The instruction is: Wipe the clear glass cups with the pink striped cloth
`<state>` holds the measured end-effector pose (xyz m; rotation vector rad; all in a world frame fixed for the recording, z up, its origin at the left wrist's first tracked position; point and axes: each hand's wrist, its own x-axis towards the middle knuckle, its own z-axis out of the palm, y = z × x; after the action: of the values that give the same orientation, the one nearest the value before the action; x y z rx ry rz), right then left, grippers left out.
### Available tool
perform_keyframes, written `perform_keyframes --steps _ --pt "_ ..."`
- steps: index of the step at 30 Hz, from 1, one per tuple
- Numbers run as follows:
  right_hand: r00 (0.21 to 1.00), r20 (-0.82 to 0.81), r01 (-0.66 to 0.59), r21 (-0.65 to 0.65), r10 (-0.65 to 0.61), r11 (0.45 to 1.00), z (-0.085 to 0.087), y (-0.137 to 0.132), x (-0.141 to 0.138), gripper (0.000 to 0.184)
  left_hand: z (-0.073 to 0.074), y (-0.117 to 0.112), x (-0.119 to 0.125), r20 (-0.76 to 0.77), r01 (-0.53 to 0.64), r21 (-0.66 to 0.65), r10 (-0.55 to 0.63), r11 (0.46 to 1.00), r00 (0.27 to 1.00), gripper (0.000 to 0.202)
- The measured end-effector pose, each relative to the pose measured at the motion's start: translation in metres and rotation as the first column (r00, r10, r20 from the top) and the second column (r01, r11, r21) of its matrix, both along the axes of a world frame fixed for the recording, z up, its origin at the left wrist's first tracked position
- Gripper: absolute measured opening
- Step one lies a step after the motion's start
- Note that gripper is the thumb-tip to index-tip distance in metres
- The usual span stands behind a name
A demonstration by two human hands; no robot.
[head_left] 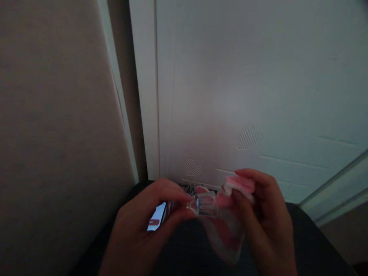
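Note:
My left hand (pixel 143 226) is closed in a pinch on a small clear glass or plastic piece (pixel 204 205) held low in the middle of the view. My right hand (pixel 263 214) is closed on a pink and white cloth (pixel 230 218), which hangs down below the fingers and touches the clear piece. Both hands hover over a dark surface (pixel 184 253), which may be my lap. The scene is dim and the clear piece's exact shape is hard to make out.
A lit phone screen (pixel 157 219) lies under my left hand on the dark surface. A white door or cabinet front (pixel 258 84) with striped heart marks (pixel 249 136) fills the background. A beige wall (pixel 57 115) stands at the left.

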<state>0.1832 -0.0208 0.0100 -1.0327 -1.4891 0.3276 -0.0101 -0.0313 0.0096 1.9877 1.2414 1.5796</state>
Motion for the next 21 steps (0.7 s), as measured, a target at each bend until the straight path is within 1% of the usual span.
perform_keyframes --steps 2,5,7,9,10,12,14,17,19,21 --pt "0.998 -0.046 -0.047 -0.035 0.045 0.998 0.001 0.0 -0.002 0.031 -0.003 -0.002 -0.001 0.047 0.017 -0.02 -0.016 1.0 0.999 0.013" --pt "0.967 -0.204 -0.183 -0.142 0.152 0.973 0.004 -0.006 -0.009 0.027 -0.007 -0.003 -0.001 0.147 0.002 -0.007 -0.001 1.0 0.989 0.015" --pt "0.944 -0.299 -0.206 -0.219 0.136 0.954 0.007 -0.012 -0.015 0.021 -0.007 -0.003 0.0 0.183 -0.016 0.017 0.013 1.0 0.983 0.021" --pt "0.945 -0.309 -0.181 -0.238 0.102 0.954 0.008 -0.017 -0.019 0.018 -0.007 -0.003 0.002 0.171 -0.009 0.049 0.001 0.999 0.985 0.031" --pt "0.955 -0.281 -0.163 -0.217 0.098 0.962 0.009 -0.018 -0.02 0.018 -0.007 -0.003 0.004 0.163 0.004 0.064 -0.014 0.998 0.987 0.034" --pt "0.969 -0.228 -0.134 -0.153 0.097 0.979 0.01 -0.02 -0.021 0.019 -0.008 -0.004 0.006 0.165 0.036 0.08 -0.049 0.996 0.985 0.032" --pt "0.97 -0.219 -0.133 -0.098 0.109 0.986 0.011 -0.021 -0.022 0.02 -0.008 -0.005 0.009 0.188 0.057 0.085 -0.072 0.995 0.98 0.031" --pt "0.97 -0.182 -0.165 -0.016 0.16 0.986 0.013 -0.019 -0.02 0.021 -0.009 -0.006 0.01 0.172 0.036 0.08 -0.049 0.996 0.984 0.032" --pt "0.976 -0.076 -0.199 0.046 0.202 0.979 0.013 -0.017 -0.017 0.019 -0.008 -0.006 0.008 0.148 0.018 0.073 -0.029 0.997 0.989 0.031" --pt "0.974 0.01 -0.227 0.089 0.227 0.97 0.012 -0.014 -0.015 0.016 -0.007 -0.005 0.006 0.078 0.039 0.061 -0.044 0.997 0.996 0.03"
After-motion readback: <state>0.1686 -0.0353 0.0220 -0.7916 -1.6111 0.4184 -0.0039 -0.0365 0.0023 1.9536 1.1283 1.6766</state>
